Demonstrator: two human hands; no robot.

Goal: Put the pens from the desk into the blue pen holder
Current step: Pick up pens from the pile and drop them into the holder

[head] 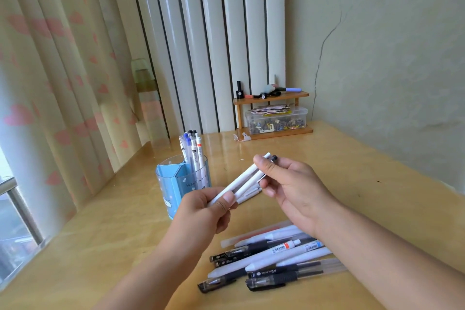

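Both my hands hold a small bunch of white pens [245,178] above the desk. My left hand [208,209] grips the lower ends, and my right hand [289,184] pinches the upper ends, one with a black tip. The blue pen holder [173,184] stands just left of my hands, divided into compartments, with several pens [192,151] upright in its back-right one. A pile of several black, white and clear pens [271,257] lies on the wooden desk [113,246] under my right forearm.
A small wooden shelf [273,113] at the back of the desk carries small bottles and a clear box of small items. A curtain and window are on the left; a wall runs along the right.
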